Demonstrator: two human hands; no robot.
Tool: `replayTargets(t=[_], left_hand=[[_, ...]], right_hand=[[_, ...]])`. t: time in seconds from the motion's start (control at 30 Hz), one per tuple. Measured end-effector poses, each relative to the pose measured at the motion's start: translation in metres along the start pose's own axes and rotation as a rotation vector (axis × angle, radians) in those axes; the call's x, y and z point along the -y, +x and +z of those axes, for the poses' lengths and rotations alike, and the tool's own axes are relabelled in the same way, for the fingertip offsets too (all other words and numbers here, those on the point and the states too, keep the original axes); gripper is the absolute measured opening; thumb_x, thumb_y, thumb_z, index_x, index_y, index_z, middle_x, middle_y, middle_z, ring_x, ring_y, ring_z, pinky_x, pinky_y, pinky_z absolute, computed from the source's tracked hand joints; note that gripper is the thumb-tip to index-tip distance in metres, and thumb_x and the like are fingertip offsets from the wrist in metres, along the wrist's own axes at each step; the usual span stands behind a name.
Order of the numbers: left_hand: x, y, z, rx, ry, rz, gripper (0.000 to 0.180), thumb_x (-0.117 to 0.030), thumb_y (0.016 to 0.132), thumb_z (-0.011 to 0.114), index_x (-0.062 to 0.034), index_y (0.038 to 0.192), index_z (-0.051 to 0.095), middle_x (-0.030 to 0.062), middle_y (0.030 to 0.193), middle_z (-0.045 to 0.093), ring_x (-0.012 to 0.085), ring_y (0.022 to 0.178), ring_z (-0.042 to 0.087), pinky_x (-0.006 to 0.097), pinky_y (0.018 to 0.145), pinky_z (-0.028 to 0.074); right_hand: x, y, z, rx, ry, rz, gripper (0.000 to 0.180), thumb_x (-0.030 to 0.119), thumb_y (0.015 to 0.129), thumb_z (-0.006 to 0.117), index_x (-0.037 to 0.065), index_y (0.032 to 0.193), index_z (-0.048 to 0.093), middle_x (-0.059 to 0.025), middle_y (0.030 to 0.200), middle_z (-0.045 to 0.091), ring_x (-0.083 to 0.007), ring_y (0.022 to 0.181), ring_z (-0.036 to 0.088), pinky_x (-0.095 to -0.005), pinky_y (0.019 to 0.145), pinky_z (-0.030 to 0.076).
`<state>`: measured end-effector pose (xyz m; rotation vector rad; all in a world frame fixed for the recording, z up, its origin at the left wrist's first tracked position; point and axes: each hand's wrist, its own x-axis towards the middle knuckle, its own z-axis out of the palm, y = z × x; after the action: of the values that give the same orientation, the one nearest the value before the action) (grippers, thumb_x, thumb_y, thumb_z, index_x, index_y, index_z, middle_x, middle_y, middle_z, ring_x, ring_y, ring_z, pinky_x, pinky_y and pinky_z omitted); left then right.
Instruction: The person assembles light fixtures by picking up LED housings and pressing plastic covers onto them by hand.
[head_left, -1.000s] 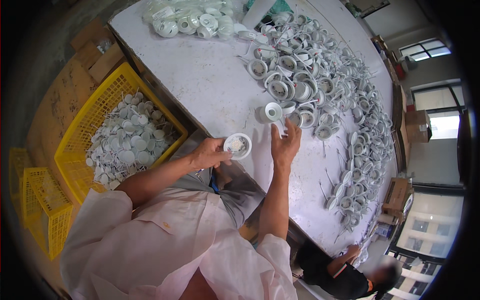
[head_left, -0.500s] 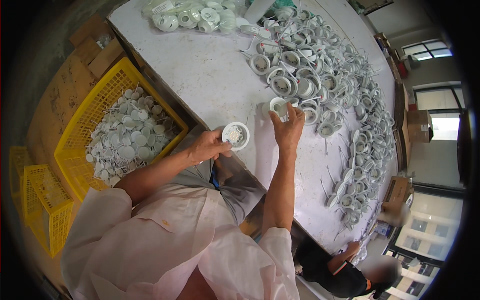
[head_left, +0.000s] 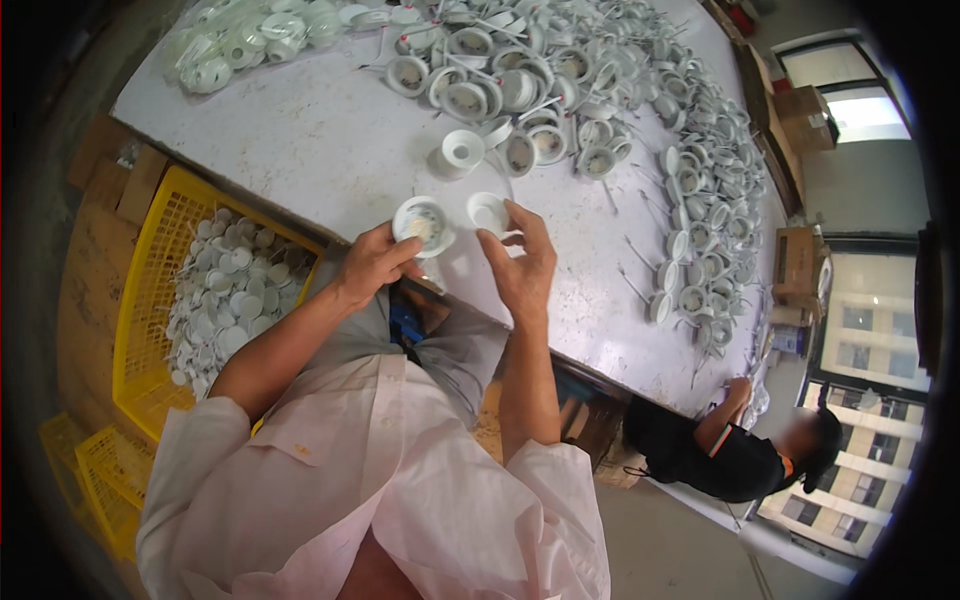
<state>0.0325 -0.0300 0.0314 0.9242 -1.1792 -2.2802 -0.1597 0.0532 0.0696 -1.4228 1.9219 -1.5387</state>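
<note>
The white dish (head_left: 424, 226), pinched at its rim by the left hand (head_left: 375, 264), and the white cup (head_left: 487, 212), pinched at its edge by the right hand (head_left: 525, 262) just beside it, look light, stiff and fairly smooth, probably best held by their rims with fingers off the dish's face. Compared with half a second ago, the right hand has left the standing cup (head_left: 462, 149) beyond both hands and come nearer the left, a cup in its fingertips.
</note>
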Motion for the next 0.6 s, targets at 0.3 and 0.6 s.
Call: replayTargets(t=[0.3, 0.6], left_hand=[[0.015, 0.011, 0.030, 0.111, 0.073, 0.020, 0.043, -0.037, 0.098, 0.048, 0.0020, 0.113, 0.055, 0.0069, 0.093, 0.062, 0.0101, 0.067, 0.062, 0.019, 0.047, 0.037], [0.003, -0.001, 0.040, 0.130, 0.204, 0.114, 0.045, -0.038, 0.094, 0.054, 0.0028, 0.112, 0.056, 0.0073, 0.085, 0.062, 0.0092, 0.067, 0.061, 0.020, 0.048, 0.036]], right_hand=[[0.017, -0.036, -0.018, 0.085, -0.148, -0.017, 0.060, 0.006, 0.061, 0.082, 0.006, 0.117, 0.061, -0.0125, 0.121, 0.055, -0.0260, 0.106, 0.056, -0.0335, 0.077, 0.051], [0.010, -0.038, -0.004, 0.167, -0.164, -0.018, 0.068, 0.012, 0.059, 0.085, 0.004, 0.121, 0.058, -0.0156, 0.123, 0.052, -0.0289, 0.110, 0.054, -0.0367, 0.083, 0.050]])
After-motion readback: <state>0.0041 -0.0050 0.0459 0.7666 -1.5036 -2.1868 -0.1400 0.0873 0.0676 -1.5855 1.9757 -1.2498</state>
